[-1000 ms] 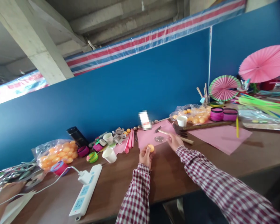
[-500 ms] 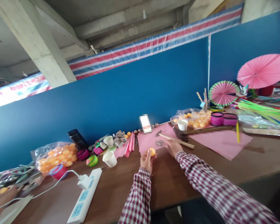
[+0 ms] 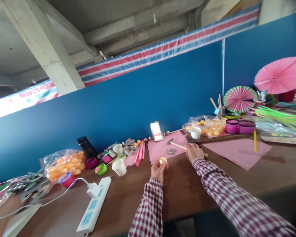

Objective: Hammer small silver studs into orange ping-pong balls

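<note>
My left hand (image 3: 158, 169) is raised above the brown table (image 3: 182, 187) and pinches a small orange ball (image 3: 162, 160) between its fingertips. My right hand (image 3: 193, 151) lies farther right with its fingers curled over the wooden handle of a small hammer (image 3: 177, 145). The hammer rests across a pink paper sheet (image 3: 160, 148). A small pile of shiny metal bits (image 3: 171, 151) lies on that sheet, between my two hands. Both my sleeves are red and white check.
A white power strip (image 3: 95, 205) and a tipped paper cup (image 3: 119, 167) lie to the left. Bags of orange balls (image 3: 64, 164) (image 3: 208, 126), purple rolls (image 3: 238, 126), pink paper fans (image 3: 239, 98) and a larger pink sheet (image 3: 236, 149) crowd the back. Another person's hand (image 3: 3, 207) shows at bottom left.
My right hand has slid right from beside the metal bits onto the hammer handle. My left hand has kept hold of the orange ball. The camera has shifted slightly.
</note>
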`<state>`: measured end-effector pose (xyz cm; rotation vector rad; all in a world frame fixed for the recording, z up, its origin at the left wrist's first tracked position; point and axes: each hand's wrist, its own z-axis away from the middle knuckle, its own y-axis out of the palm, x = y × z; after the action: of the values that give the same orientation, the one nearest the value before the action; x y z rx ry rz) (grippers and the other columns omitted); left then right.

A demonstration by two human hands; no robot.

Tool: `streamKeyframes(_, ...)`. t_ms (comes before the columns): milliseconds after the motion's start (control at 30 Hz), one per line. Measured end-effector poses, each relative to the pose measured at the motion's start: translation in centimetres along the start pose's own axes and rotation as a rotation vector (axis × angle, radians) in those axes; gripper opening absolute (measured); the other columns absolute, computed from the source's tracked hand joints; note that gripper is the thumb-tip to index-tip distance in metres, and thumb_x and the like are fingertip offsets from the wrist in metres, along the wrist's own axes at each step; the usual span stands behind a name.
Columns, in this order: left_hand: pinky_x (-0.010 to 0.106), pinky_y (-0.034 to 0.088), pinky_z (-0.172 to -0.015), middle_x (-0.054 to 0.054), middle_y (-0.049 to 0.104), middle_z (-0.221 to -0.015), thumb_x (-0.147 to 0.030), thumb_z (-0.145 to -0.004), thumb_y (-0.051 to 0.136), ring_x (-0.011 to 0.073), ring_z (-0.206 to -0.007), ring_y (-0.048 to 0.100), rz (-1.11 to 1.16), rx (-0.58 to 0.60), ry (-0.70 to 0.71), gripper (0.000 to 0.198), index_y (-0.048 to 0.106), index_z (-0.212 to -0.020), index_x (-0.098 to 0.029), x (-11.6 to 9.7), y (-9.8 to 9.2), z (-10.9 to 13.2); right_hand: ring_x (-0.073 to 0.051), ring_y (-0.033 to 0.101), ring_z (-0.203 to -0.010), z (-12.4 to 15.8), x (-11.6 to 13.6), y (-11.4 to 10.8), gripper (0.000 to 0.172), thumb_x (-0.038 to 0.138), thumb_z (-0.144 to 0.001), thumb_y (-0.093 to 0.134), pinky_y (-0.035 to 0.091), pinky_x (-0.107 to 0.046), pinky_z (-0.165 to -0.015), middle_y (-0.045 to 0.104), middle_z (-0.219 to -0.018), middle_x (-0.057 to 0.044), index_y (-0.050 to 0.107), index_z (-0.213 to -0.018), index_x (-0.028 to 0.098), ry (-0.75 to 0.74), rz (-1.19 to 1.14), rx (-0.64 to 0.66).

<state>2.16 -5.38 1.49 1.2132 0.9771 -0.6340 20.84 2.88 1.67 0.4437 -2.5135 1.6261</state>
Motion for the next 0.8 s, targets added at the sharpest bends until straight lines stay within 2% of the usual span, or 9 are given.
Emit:
streamKeyframes(200,0.018,0.048,-0.05,0.005,0.062,-0.076,-0.027,-0.055,0.072,0.0087,-0.055,0.059,-0.028,-0.028,0.001,0.038,0.059,-0.087,-0.01,-0.25,0.34,0.25,-0.02,0.042,-0.092,0.23,0.58,-0.1,0.024,0.027,-0.077,0.044,0.028,-0.032,-0.072,0.052,-0.103,-0.005,0.054,-0.099,0.026,-0.003,0.028,0.055)
streamKeyframes(467,0.019,0.049,-0.051,0.006,0.062,-0.077,-0.028,-0.056,0.071,0.0086,-0.056,0.059,-0.052,-0.02,0.002,0.039,0.06,-0.088,-0.01,0.05,0.03,-0.02,-0.02,0.043,-0.091,0.17,0.51,-0.16,0.025,0.029,-0.079,0.042,0.029,-0.031,-0.069,0.05,-0.104,-0.006,0.054,-0.1,0.027,0.009,0.034,0.112)
streamKeyframes(633,0.018,0.049,-0.051,0.006,0.062,-0.077,-0.029,-0.056,0.071,0.0089,-0.058,0.059,-0.05,-0.003,0.005,0.039,0.06,-0.089,-0.011,0.14,-0.16,-0.18,-0.019,0.044,-0.086,0.01,0.6,-0.22,0.025,0.027,-0.08,0.039,0.031,-0.029,-0.064,0.05,-0.1,-0.006,0.055,-0.099,0.027,0.023,0.038,0.128)
streamKeyframes(800,0.018,0.049,-0.051,0.006,0.062,-0.076,-0.028,-0.056,0.071,0.0093,-0.059,0.059,-0.052,0.001,0.006,0.037,0.061,-0.087,-0.011,0.11,-0.16,-0.11,-0.02,0.045,-0.085,0.1,0.78,-0.17,0.025,0.028,-0.081,0.037,0.032,-0.03,-0.065,0.05,-0.1,-0.008,0.053,-0.1,0.025,0.048,0.056,0.127)
